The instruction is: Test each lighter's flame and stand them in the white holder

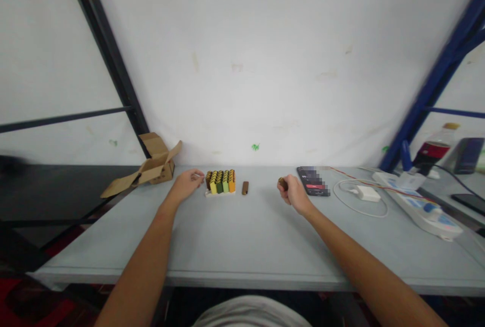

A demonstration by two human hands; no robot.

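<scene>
Several lighters (221, 182) in yellow, green, orange and brown stand upright in rows in a white tray (221, 194) left of the middle. Just left of them is my left hand (188, 184), its fingers loosely curled and nothing seen in them. A single brown lighter (245, 188) lies on the table to the right of the tray. Farther right, my right hand (294, 194) is closed around a brown lighter (282, 183) held above the table, its end showing past the fingers.
An open cardboard box (161, 168) sits at the back left. A phone (313, 181) lies beyond my right hand. Farther right are a white charger (368, 193) with a looped cable, a power strip (420, 208) and a bottle (434, 150). A wall (257, 64) rises behind the table.
</scene>
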